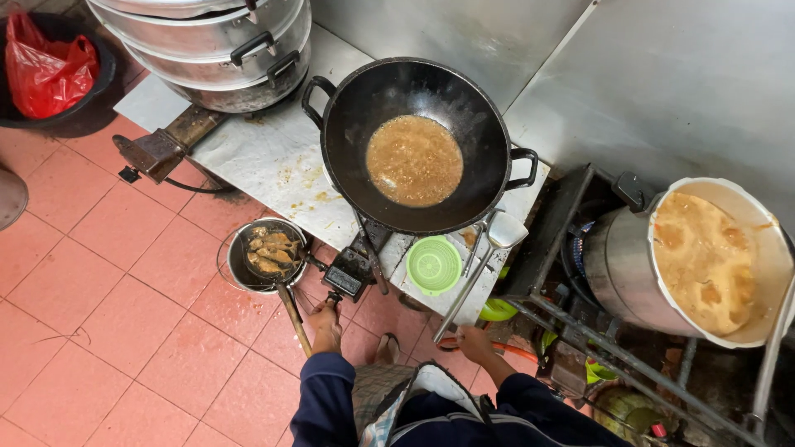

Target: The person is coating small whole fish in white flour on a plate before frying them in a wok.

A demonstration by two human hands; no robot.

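Near edge: dark-blue sleeves, checked apron between them. Left hand reaches to the burner knob under the stove front, fingers closed round or at it; exact grip hard to tell from above. Right hand is clenched on the end of the ladle handle. The ladle runs up and right, its bowl resting on the stove top beside the wok's right handle.

Just beside the left hand: a wooden handle slanting up to a strainer of fried pieces, sitting over a small pot on the red tile floor.

On the stove top: green strainer near the ladle, crumbs on the surface. The black wok sits mid-stove, holding brown bubbling sauce.

Right of stove: big metal pot with a white liner, filled with yellowish liquid and pieces, on a metal rack.

Far left: stacked steamers on the stove's back end; black basin with red bag on the floor.
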